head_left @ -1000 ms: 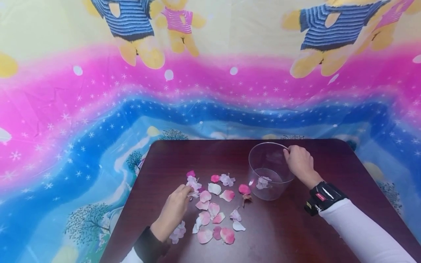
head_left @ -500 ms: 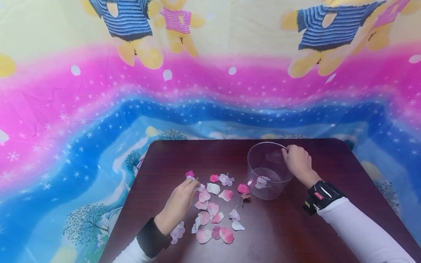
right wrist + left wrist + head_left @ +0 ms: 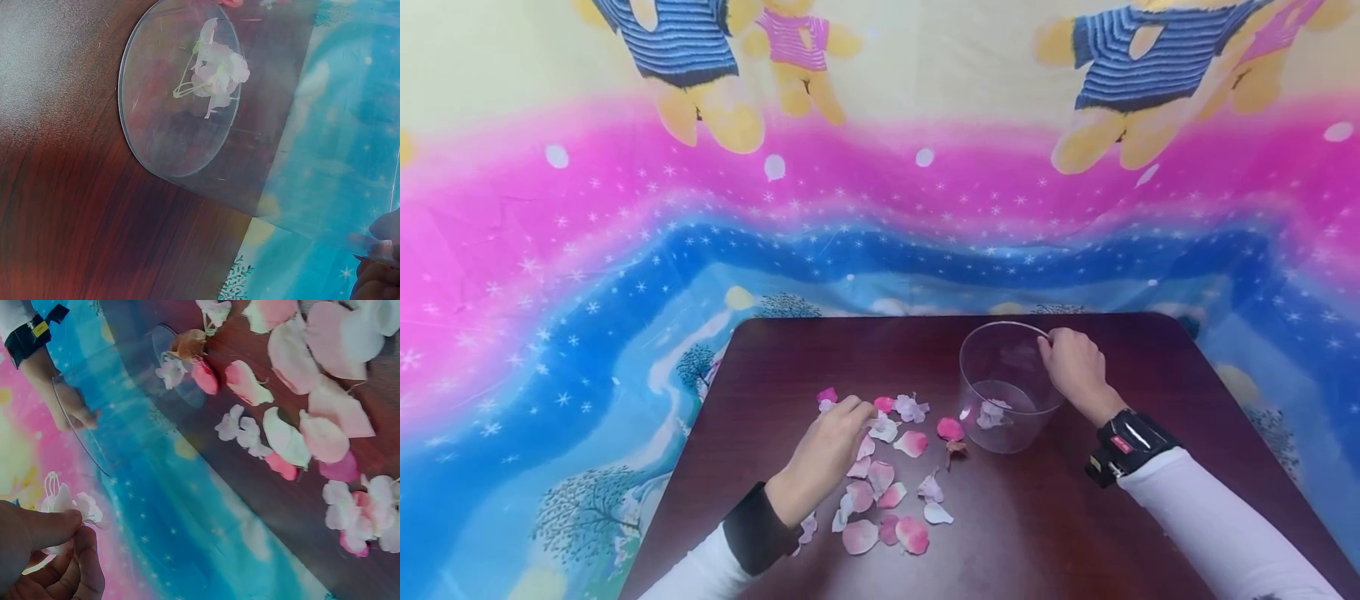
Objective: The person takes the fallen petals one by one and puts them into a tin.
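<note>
My left hand [image 3: 822, 452] pinches a pale pink artificial flower [image 3: 88, 507] between thumb and forefinger, above the scattered petals. Thin looped stems stick up from the flower in the left wrist view. At the right, my right hand [image 3: 1077, 367] grips the rim of a clear round container [image 3: 1024, 435], thumb inside or against the wall. The container stands upright on the table, and a single pale flower cluster [image 3: 219, 76] lies on its bottom. Several pink and white petals [image 3: 860, 537] are spread left of the container.
A dark red wooden table [image 3: 1060, 542] carries everything. Close to the container lie a bright pink petal [image 3: 951, 429] and a brown dried piece [image 3: 955, 452]. Behind the table hangs a printed cloth [image 3: 880, 192] with bears and snowflakes.
My left hand has lifted a pale flower from the left-hand cluster and moved right with it, over the petals. The right hand keeps its hold on the container's rim.
</note>
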### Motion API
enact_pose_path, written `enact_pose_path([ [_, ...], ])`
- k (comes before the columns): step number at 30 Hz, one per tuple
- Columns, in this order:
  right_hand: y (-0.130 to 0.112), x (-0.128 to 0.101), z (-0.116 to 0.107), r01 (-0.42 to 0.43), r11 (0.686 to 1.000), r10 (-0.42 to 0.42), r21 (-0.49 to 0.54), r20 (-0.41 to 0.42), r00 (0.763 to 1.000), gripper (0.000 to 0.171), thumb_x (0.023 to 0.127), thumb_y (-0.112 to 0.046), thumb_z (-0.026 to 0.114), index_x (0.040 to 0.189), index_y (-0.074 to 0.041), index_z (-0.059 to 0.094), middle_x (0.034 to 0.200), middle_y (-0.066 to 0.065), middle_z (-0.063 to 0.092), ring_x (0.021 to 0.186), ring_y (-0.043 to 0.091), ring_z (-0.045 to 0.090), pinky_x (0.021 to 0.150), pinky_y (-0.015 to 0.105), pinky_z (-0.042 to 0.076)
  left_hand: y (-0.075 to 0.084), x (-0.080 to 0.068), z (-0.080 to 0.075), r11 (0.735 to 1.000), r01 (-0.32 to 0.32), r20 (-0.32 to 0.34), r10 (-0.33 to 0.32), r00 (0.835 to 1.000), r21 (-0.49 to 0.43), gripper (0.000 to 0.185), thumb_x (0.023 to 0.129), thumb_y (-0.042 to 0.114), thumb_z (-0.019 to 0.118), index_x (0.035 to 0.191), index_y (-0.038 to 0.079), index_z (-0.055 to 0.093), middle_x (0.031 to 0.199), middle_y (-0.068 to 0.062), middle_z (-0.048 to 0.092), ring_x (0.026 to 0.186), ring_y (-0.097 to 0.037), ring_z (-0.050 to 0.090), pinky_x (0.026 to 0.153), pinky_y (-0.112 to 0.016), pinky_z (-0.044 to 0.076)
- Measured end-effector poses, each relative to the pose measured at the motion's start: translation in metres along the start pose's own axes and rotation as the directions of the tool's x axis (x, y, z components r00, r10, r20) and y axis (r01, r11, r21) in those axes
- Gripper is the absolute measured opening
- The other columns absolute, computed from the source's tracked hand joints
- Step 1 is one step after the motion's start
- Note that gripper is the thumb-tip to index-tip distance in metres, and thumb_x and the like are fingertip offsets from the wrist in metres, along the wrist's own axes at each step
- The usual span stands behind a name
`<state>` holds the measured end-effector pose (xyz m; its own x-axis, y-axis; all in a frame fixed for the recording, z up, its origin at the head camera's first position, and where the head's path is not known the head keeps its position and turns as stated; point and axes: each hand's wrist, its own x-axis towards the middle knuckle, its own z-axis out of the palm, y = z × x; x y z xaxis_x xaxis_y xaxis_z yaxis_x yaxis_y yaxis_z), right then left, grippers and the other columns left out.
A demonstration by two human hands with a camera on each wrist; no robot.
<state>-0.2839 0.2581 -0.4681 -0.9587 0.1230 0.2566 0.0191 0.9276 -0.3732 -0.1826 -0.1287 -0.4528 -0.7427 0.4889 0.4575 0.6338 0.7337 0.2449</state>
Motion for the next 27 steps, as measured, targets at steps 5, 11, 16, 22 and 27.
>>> enact_pose_path([
  [5,-0.001,0.0,0.0,-0.001,1.0,0.001,-0.002,-0.004,1.0,0.035,0.102,-0.025,0.055,0.075,-0.004,0.062,0.076,0.021,0.066,0.075,0.047,0.066,0.053,0.053,0.045,0.009,0.011,0.0,0.999,-0.047,-0.006,0.047,0.999,0.001,0.024,0.083,0.001,0.081,0.103,0.009,0.07,0.09,-0.003,0.066,0.081,-0.014,0.067,0.075,-0.026,0.061],
  [11,-0.002,-0.001,-0.001,-0.003,1.0,0.003,0.002,-0.008,1.0,0.035,0.102,-0.025,0.055,0.075,-0.004,0.063,0.076,0.021,0.067,0.075,0.047,0.066,0.053,0.053,0.045,0.022,0.023,0.003,0.995,-0.095,0.042,0.095,0.995,-0.021,0.029,0.082,0.0,0.081,0.108,0.008,0.069,0.094,-0.004,0.066,0.087,-0.014,0.067,0.083,-0.026,0.06],
  [16,-0.002,-0.002,-0.001,0.0,1.0,0.0,0.004,-0.013,1.0,0.034,0.101,-0.024,0.055,0.076,-0.003,0.064,0.077,0.022,0.067,0.075,0.047,0.066,0.053,0.054,0.045,0.033,0.032,0.005,0.983,-0.182,0.055,0.181,0.982,0.024,0.034,0.08,0.002,0.084,0.111,0.008,0.069,0.097,-0.003,0.067,0.092,-0.014,0.067,0.086,-0.024,0.058],
  [22,-0.002,-0.003,-0.001,0.0,1.0,0.0,0.007,-0.016,1.0,0.034,0.102,-0.024,0.055,0.076,-0.003,0.064,0.075,0.021,0.066,0.073,0.045,0.065,0.052,0.053,0.045,0.043,0.042,0.01,0.97,-0.241,0.058,0.239,0.969,0.035,0.036,0.078,-0.001,0.084,0.11,0.009,0.069,0.096,-0.002,0.066,0.091,-0.013,0.066,0.085,-0.023,0.058],
  [27,-0.001,-0.005,-0.001,-0.005,1.0,0.005,0.008,-0.018,1.0,0.035,0.102,-0.025,0.055,0.076,-0.003,0.064,0.077,0.022,0.067,0.075,0.047,0.065,0.055,0.055,0.046,0.053,0.048,0.013,0.966,-0.253,0.133,0.244,0.961,0.051,0.041,0.077,0.005,0.086,0.112,0.012,0.067,0.099,-0.001,0.066,0.093,-0.013,0.067,0.086,-0.023,0.057],
])
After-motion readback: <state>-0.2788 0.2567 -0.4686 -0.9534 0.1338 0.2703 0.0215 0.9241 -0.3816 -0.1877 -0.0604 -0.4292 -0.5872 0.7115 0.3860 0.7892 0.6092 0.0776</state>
